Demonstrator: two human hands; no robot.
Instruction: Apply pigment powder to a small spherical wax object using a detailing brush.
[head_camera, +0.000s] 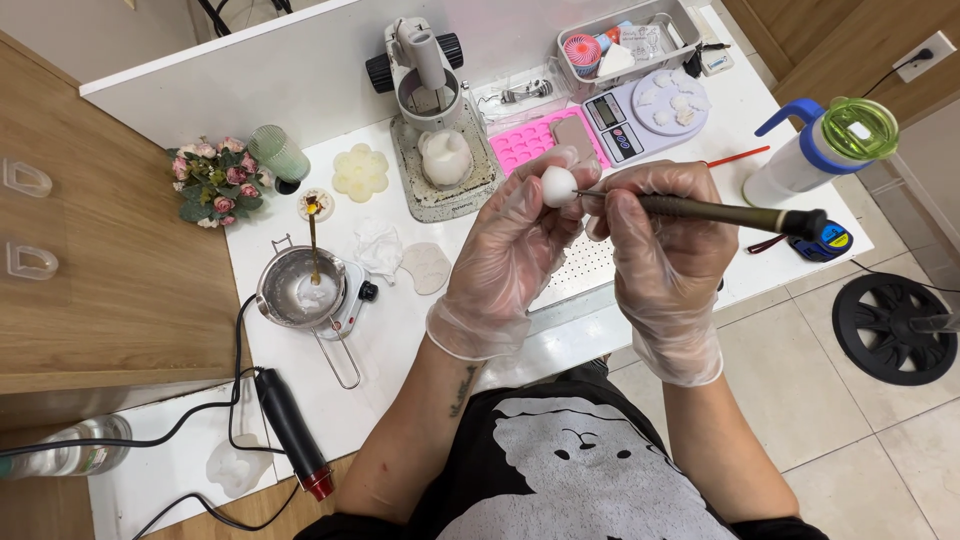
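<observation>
Hands over table's near edge: left gripping white ball, right gripping tool.

White ball; dark olive tool; clear gloves on both hands. White tabletop. Pink mould. Pink-and-green flower bunch. Ribbed pale-green glass. White bottle, blue handle, lime lid. Black heat gun, red tip.

Two gloved hands, left and right; one white ball; one dark pen-like tool; one pink mould; one scale; one metal pot; one stereo microscope; two bottles.
</observation>
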